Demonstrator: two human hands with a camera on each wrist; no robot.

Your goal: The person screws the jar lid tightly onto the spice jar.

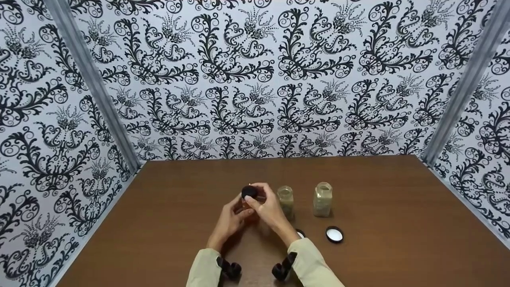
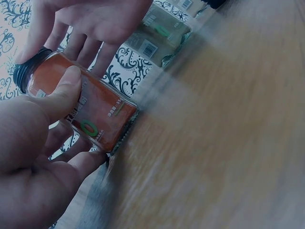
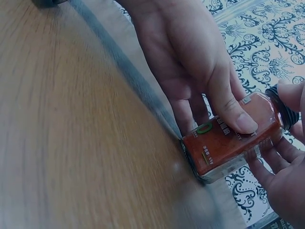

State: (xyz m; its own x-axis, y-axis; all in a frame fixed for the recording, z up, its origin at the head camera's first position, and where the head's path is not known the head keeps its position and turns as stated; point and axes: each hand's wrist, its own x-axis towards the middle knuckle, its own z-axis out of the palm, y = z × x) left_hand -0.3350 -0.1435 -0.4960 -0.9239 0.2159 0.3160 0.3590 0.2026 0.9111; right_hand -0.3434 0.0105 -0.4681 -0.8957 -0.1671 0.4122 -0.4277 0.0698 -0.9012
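A square glass spice jar [image 2: 102,107] of orange-red powder, with a green mark and lettering on its side, is between my two hands. My left hand [image 1: 229,223] grips its body, the thumb lying along one face in the left wrist view. My right hand [image 1: 273,207] pinches the black lid [image 1: 249,192], which sits on the neck. Some right fingers also touch the jar's side in the right wrist view. Just right of my right hand stands a lidless jar [image 1: 286,202] with greenish contents. Beyond it stands another lidless jar [image 1: 322,200] with pale contents.
A black lid with a white inside [image 1: 334,234] lies face up on the brown table [image 1: 382,199]. A second such lid [image 1: 301,234] is partly hidden by my right forearm. Patterned walls [image 1: 255,99] enclose the table's back and sides.
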